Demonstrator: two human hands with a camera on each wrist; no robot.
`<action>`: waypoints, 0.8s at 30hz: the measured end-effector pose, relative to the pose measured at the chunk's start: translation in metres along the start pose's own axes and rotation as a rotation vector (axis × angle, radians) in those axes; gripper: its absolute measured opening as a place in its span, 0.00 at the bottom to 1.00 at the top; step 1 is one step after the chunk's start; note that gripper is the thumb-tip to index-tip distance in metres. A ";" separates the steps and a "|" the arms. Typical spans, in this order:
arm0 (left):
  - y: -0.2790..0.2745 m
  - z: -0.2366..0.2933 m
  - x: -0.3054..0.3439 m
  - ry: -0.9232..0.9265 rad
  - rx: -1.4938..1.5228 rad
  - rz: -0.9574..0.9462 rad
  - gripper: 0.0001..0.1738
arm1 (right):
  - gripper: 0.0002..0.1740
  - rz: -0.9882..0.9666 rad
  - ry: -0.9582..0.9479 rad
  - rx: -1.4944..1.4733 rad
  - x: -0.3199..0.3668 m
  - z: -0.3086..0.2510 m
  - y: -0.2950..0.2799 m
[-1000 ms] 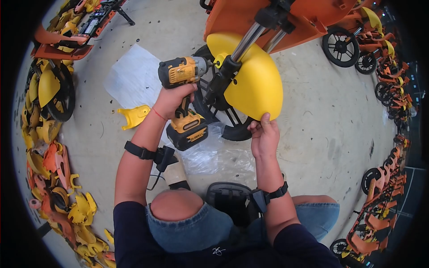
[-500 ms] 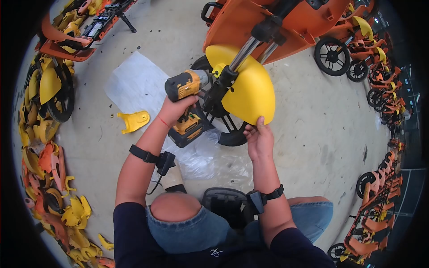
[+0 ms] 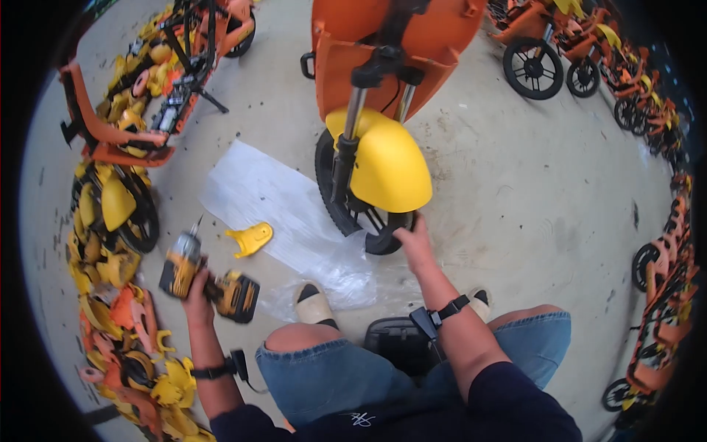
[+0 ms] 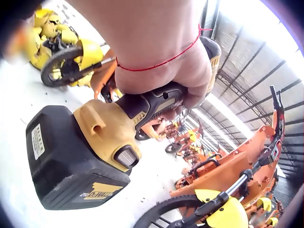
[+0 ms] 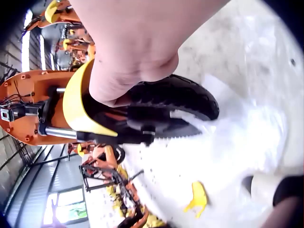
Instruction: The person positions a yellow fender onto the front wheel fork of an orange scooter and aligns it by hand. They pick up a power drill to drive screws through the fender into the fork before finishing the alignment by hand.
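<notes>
My left hand [image 3: 197,300] grips the handle of a yellow and black cordless impact driver [image 3: 180,272], held out to the left with its bit pointing forward. The left wrist view shows the fingers wrapped round the handle, above the big black battery [image 4: 71,166]. With my right hand [image 3: 417,247] I hold the tyre [image 3: 384,243] of a front wheel, just below the edge of a yellow front fender [image 3: 390,168]. In the right wrist view the fingers curl over the tread, partly hidden behind the hand. The fender sits over the wheel between the fork legs [image 3: 353,118].
An orange scooter body [image 3: 361,74] rises above the fork. A small yellow bracket [image 3: 252,239] lies on the floor beside a white plastic sheet [image 3: 272,191]. Piles of yellow and orange parts [image 3: 110,317] line the left; orange scooters with black wheels [image 3: 532,68] line the right.
My left hand has carried the impact driver away from the fork, down and to the left. My right hand has shifted from the fender's lower edge to the tyre, and the wheel has turned.
</notes>
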State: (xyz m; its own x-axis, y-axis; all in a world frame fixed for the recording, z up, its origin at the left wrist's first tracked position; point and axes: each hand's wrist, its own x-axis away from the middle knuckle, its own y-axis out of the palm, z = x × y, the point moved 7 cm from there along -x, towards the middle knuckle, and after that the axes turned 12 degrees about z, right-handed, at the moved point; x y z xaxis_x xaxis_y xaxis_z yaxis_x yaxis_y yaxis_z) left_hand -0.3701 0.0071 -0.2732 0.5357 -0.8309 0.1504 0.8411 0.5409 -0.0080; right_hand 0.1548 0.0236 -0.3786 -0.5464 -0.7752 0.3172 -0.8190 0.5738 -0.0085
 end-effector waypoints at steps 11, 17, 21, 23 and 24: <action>-0.107 0.149 0.102 0.176 -0.091 0.285 0.09 | 0.34 0.054 -0.352 0.347 0.098 -0.032 0.162; -0.038 0.246 0.143 0.670 -0.156 0.305 0.05 | 0.16 0.030 -0.535 0.470 0.090 -0.044 0.192; 0.038 0.283 0.149 0.827 -0.186 0.170 0.07 | 0.18 0.033 -0.638 0.656 0.088 -0.042 0.197; 0.089 0.292 0.152 0.833 -0.122 0.032 0.08 | 0.19 -0.029 -0.625 0.717 0.076 -0.050 0.199; 0.110 0.294 0.154 0.811 -0.115 -0.018 0.09 | 0.17 -0.066 -0.608 0.735 0.068 -0.056 0.204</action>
State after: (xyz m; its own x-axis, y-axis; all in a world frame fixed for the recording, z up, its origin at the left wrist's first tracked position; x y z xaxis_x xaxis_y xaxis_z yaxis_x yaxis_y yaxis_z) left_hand -0.2173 -0.0231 0.0393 0.3729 -0.6992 -0.6100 0.8288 0.5466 -0.1199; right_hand -0.0393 0.1025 -0.3061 -0.3231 -0.9235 -0.2067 -0.6436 0.3746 -0.6675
